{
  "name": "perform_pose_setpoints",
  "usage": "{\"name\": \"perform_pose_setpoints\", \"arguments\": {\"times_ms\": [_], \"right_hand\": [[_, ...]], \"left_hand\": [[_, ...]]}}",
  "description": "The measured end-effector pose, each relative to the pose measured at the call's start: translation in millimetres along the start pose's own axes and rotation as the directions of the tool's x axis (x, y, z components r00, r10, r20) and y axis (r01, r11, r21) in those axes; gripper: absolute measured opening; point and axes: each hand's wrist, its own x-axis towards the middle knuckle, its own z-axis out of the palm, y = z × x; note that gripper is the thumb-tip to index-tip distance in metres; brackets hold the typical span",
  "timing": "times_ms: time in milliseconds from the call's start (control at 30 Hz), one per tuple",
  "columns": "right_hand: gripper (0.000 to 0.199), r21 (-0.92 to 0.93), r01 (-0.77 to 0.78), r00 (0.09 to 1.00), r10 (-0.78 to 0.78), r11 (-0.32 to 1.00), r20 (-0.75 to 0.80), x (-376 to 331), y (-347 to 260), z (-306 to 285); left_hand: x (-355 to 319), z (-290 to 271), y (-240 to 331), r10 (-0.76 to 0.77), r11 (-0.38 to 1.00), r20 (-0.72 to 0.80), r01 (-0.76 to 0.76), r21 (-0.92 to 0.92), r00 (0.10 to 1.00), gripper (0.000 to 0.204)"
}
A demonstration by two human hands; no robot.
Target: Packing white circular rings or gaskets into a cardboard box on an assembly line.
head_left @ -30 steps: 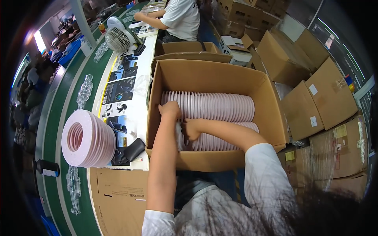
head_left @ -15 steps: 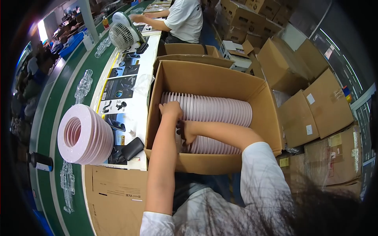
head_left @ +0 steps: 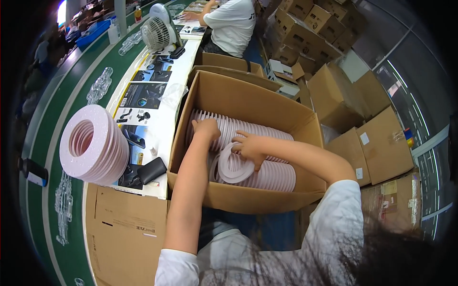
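An open cardboard box in front of me holds two rows of pale pinkish-white rings standing on edge. At the left end of the far row, my left hand has its fingers curled over the rings, fingertips partly hidden. My right hand grips the upper rim of a few tilted rings at the left end of the near row; their round openings face up toward me. To the left, a stack of the same rings rests on the table.
Printed sheets and a black pouch lie on the white table. A green conveyor carries clear plastic packs. A fan stands farther back, near a seated co-worker. Cartons are piled at the right.
My right hand has come up out of the near row's left end, tilting a few rings outward. My left hand stays at the far row. The whole view has shifted slightly.
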Motion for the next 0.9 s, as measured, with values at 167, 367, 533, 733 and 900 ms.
{"name": "perform_pose_setpoints", "arguments": {"times_ms": [167, 367, 533, 733, 900], "right_hand": [[0.050, 0.043, -0.089, 0.996, 0.088, 0.995, 0.024, -23, 1, 4], [0.050, 0.155, -0.258, 0.935, 0.287, 0.954, -0.207, -49, 5, 8], [0.047, 0.308, -0.424, 0.697, 0.524, 0.852, -0.489, -60, 2, 10], [0.049, 0.406, -0.486, 0.474, 0.624, 0.774, -0.621, -57, -12, 27], [0.054, 0.473, -0.518, 0.341, 0.680, 0.712, -0.649, -37, -14, 53]], "left_hand": [[2, -2, 3, 0.029, 0.995, 0.083, -0.021, -0.093, 0.996, 0.036], [8, 7, 3, 0.031, 0.990, 0.082, -0.019, -0.140, 0.996, 0.037], [34, 35, -7, -0.009, 0.905, 0.081, 0.043, -0.423, 0.997, 0.046], [18, 11, 10, 0.258, 0.215, 0.162, 0.106, -0.971, 0.953, 0.051], [26, 6, 8, 0.365, -0.038, 0.186, 0.214, -0.976, 0.912, 0.046]]}}
